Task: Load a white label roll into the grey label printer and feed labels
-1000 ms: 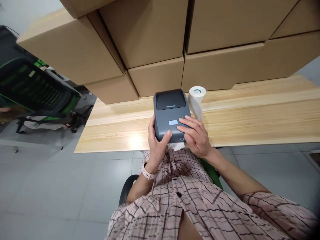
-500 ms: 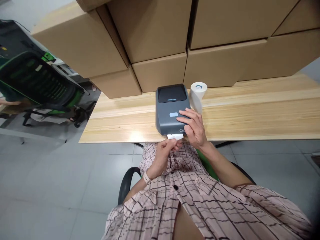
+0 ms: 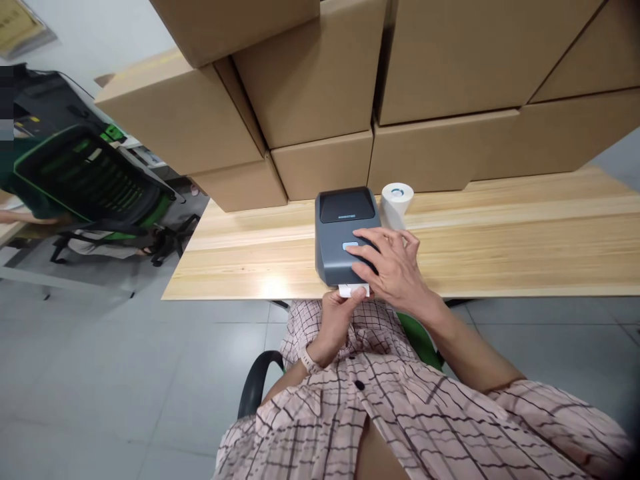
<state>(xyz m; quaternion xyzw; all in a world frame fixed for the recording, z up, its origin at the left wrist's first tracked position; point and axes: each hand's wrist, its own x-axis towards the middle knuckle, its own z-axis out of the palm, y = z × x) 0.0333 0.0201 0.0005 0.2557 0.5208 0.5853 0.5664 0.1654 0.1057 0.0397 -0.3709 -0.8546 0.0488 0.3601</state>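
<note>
Stacked cardboard boxes (image 3: 320, 83) line the far side; a mesh chair (image 3: 95, 180) stands on the tiled floor (image 3: 200, 393), far left.

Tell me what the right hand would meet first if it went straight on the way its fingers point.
The right hand would most likely meet the dark grey, box-shaped plastic printer; it lies over the printer's top, though actual contact is hard to judge.
</note>
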